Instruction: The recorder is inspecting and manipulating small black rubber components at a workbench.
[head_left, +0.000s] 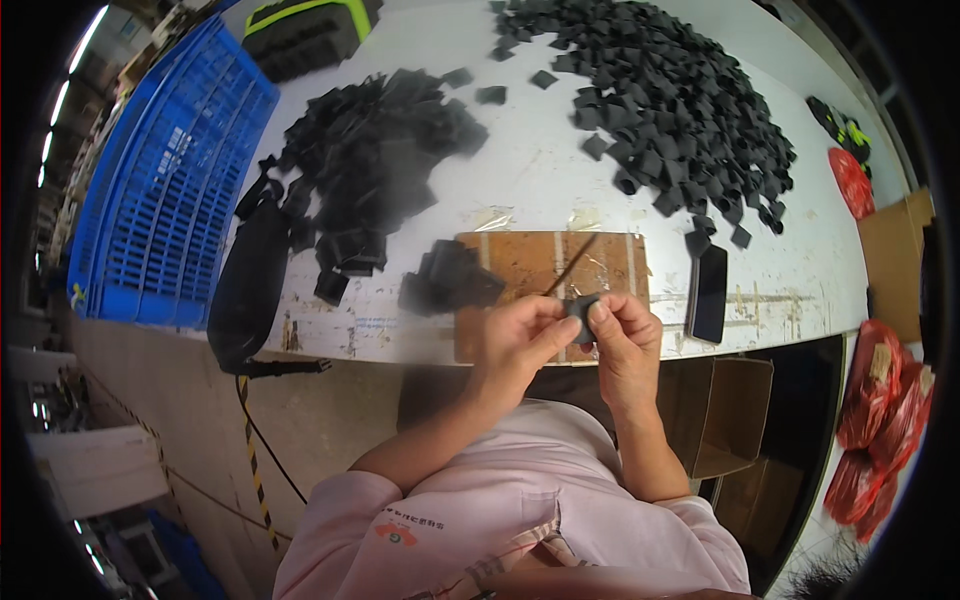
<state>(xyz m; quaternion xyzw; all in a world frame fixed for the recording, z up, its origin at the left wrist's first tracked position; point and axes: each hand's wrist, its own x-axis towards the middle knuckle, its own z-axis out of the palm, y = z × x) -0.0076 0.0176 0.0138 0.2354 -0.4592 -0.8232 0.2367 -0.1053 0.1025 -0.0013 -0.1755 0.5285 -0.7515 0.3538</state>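
Left hand: the left hand (520, 335) comes in from the lower middle of the frame, thumb and fingertips pinched on a small dark piece (583, 318).
Right hand: the right hand (628, 335), just beside it, grips the same piece between thumb and fingers, so I see the two meeting at it.
Dark piece: it sits between the fingertips, a little right of the frame's centre, over the near part of the board; its far side is hidden from me.
Thin stick: a thin dark stick (577, 262) slants up and right from the left fingertips; I can't tell whether it is held or just lies there.
Board: a brown board (515, 262) with pale strips lies on the white worktop (520, 180), near its front edge.
Small heap: a blurred clump of dark pieces (440, 285) overlaps the board's left side, near the left hand.
Left pile: a loose pile of black pieces (370, 150) spreads across the upper left of the worktop.
Right pile: a wider pile of little black pieces (680, 125) fills the upper right, a few strays beside it.
Phone: a dark phone (709, 295) lies right of the board, below that pile.
Crate: a blue plastic crate (180, 180) stands at the left, a black bag (248, 285) just beside it.
Red bags: red plastic bags (868, 400) bunch at the lower right.
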